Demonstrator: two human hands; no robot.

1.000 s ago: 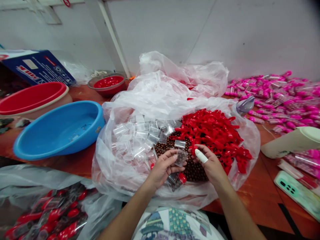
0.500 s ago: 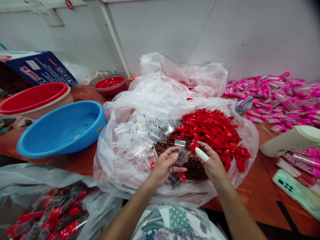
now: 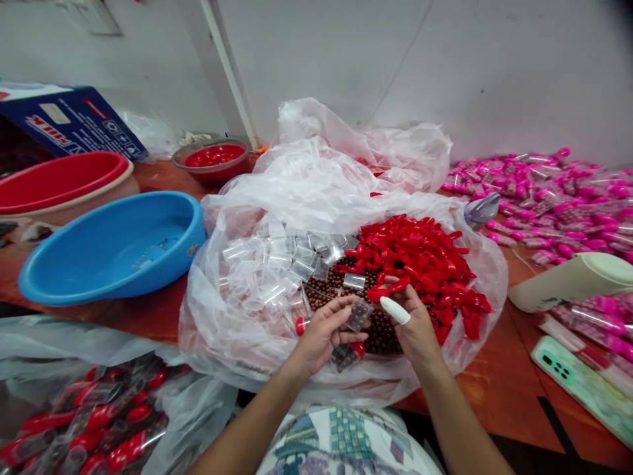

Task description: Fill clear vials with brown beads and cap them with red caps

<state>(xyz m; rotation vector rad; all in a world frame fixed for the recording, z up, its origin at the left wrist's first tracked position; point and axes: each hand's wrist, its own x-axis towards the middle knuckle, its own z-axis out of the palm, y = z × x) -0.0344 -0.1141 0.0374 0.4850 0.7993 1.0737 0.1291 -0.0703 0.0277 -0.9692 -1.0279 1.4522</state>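
Tabletop bag (image 3: 247, 343): tubes (image 3: 277, 264), beads (image 3: 380, 333), caps (image 3: 420, 257)

Both bare forearms reach forward from the bottom edge and converge toward the centre. The left hand (image 3: 324, 333) is cupped palm-up, its fingers curled inward with thumb and fingertips pinched together. The right hand (image 3: 413, 323) sits just beside it, knuckles up, fingers bent in a pinch, a white cot (image 3: 394, 310) covering one finger.

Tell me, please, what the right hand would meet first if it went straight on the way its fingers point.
Most likely the pile of red caps: the right hand points up and away into it, already pinching one cap. Depth is unclear.
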